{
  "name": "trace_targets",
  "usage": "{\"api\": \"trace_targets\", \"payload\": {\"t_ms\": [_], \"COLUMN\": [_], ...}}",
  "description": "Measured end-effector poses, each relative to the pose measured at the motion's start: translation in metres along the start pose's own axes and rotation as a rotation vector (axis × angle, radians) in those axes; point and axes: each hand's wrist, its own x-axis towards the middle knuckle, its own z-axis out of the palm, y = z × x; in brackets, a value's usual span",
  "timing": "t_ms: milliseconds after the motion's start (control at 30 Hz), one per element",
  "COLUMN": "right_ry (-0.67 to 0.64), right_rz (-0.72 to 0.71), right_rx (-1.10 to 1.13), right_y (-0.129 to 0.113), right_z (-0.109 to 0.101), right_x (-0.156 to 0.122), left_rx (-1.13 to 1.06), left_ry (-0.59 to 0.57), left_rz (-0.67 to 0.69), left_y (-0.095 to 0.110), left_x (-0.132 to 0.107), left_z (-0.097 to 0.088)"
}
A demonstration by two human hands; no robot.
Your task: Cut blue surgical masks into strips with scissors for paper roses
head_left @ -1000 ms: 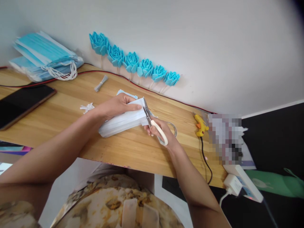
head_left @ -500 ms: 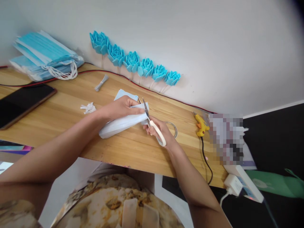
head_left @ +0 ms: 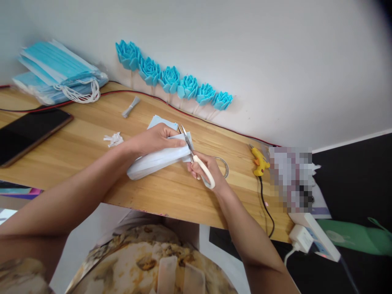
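Note:
My left hand (head_left: 163, 136) pinches a folded, pale blue-white sheet of mask fabric (head_left: 157, 161) over the table. Its right end lies between the blades of the scissors (head_left: 200, 165), which have white handles. My right hand (head_left: 208, 167) is closed round those handles, and the blades stand slightly apart at the fabric's edge. Beyond my left hand lies a light blue piece of fabric (head_left: 162, 121), partly covered by the hand. Part of a roll of tape (head_left: 226, 168) shows behind my right hand.
Blue fabric flowers (head_left: 170, 79) on stems lean against the wall. Blue face masks (head_left: 58, 71) are stacked at the back left, near a phone (head_left: 33, 132). White scraps (head_left: 114, 139) and a tied bundle (head_left: 131, 107) lie on the table (head_left: 171, 196). A yellow glue gun (head_left: 259, 161) and power strip (head_left: 318, 241) are right.
The scissors' blades have parted a little, and my right hand has shifted slightly. My left hand and the fabric stay almost where they were.

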Motion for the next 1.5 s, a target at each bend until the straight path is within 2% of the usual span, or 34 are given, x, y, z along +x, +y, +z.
{"api": "trace_targets", "payload": {"t_ms": [400,667,833,967,1133,1267,1400,1500], "right_ry": [0.051,0.081,0.149,0.269,0.353,0.342,0.279,0.258], "right_rz": [0.013,0.023,-0.001,-0.086,-0.102,-0.093,-0.079,-0.050], "right_rx": [0.038,0.040,0.073,0.111,0.174,0.216,0.240,0.261], "right_y": [0.005,0.005,0.002,-0.001,-0.007,-0.006,0.001,0.003], "right_z": [0.001,0.003,-0.005,-0.021,-0.031,-0.031,-0.028,-0.022], "right_x": [0.001,0.000,0.001,0.002,0.004,0.004,0.005,0.006], "left_rx": [0.059,-0.005,-0.072,-0.134,-0.333,-0.585,-0.737,-0.861], "left_ry": [0.001,0.019,0.064,0.174,0.448,0.557,0.620,0.724], "left_rz": [0.015,0.007,-0.076,-0.151,-0.098,-0.034,-0.053,-0.063], "left_y": [0.000,0.003,-0.002,-0.012,-0.020,-0.022,-0.022,-0.017], "left_x": [0.000,0.000,-0.001,0.003,0.011,0.017,0.021,0.022], "left_z": [-0.002,0.001,-0.003,-0.011,-0.020,-0.023,-0.024,-0.023]}}
